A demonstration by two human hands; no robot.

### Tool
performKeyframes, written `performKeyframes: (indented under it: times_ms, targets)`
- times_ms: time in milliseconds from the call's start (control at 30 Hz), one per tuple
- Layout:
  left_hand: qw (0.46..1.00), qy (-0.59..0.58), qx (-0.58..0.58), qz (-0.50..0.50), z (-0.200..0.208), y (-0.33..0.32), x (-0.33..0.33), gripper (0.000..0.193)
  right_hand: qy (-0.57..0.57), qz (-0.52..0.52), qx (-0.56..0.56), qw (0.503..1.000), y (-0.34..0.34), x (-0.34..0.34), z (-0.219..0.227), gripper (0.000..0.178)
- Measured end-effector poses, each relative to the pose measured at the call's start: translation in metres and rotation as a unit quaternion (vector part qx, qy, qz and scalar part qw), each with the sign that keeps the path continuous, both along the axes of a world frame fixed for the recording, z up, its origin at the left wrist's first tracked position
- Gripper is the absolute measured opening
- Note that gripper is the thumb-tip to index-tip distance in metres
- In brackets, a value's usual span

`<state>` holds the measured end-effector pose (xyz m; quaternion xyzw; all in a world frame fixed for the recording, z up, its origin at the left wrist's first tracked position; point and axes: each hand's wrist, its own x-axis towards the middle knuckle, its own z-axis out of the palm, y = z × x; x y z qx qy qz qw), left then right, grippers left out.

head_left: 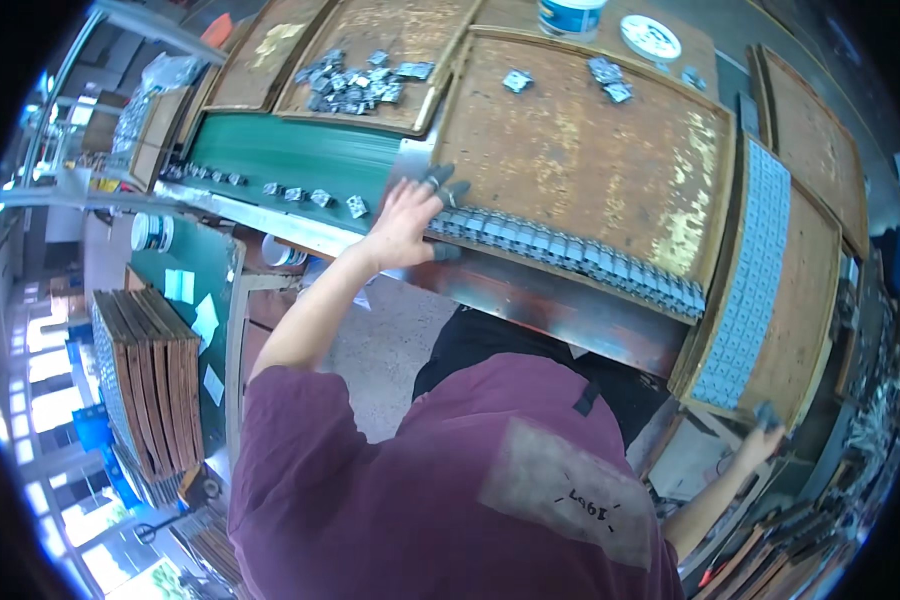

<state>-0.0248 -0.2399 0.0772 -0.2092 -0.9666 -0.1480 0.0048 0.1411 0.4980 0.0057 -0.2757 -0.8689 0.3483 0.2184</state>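
My left hand, with grey covers on its fingertips, is at the left end of a row of small grey metal parts. Its fingers are spread over the near-left corner of a worn wooden tray, with the thumb apart near the front edge. The row runs along the tray's near edge. My right hand is far off to the right, by the near edge of a second tray holding a block of pale grey-blue parts. Its fingertips are dark and small in view; whether they hold anything cannot be made out.
A green conveyor belt carries several spaced metal parts left of my hand. Beyond it, a tray bears a loose heap of parts. A white-and-blue bucket stands at the back. Stacked trays are at left.
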Motion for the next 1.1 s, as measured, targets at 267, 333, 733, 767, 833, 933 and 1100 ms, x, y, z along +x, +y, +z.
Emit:
performKeyframes:
  times_ms: [267, 333, 733, 767, 833, 933, 1100]
  targets:
    - [0.863, -0.134, -0.125, 0.47, -0.004, -0.084, -0.001, 0.039, 0.165, -0.023, -0.426, 0.889, -0.099, -0.06, 0.065, 0.036]
    - [0.892, -0.138, -0.083, 0.423, -0.048, -0.115, 0.011, 0.041, 0.165, 0.02, -0.448, 0.879, -0.128, -0.077, 0.067, 0.036]
    - [0.674, -0.241, 0.68, 0.158, 0.05, 0.081, 0.023, 0.04, -0.034, 0.312, -0.437, 0.843, -0.325, -0.116, 0.129, 0.036]
    - [0.662, -0.261, 0.693, 0.112, 0.056, 0.098, 0.026, 0.041, -0.039, 0.344, -0.434, 0.832, -0.336, -0.112, 0.134, 0.03]
    - [0.645, -0.312, 0.693, 0.084, 0.061, 0.123, 0.029, 0.042, 0.0, 0.449, -0.222, 0.865, -0.353, -0.111, 0.143, 0.031]
    - [0.632, -0.356, 0.687, 0.052, 0.064, 0.148, 0.034, 0.044, 0.025, 0.456, -0.053, 0.888, -0.362, -0.111, 0.162, 0.035]
    - [0.683, -0.344, 0.644, -0.006, 0.075, 0.171, 0.036, 0.047, 0.061, 0.471, 0.052, 0.879, -0.355, -0.113, 0.166, 0.031]
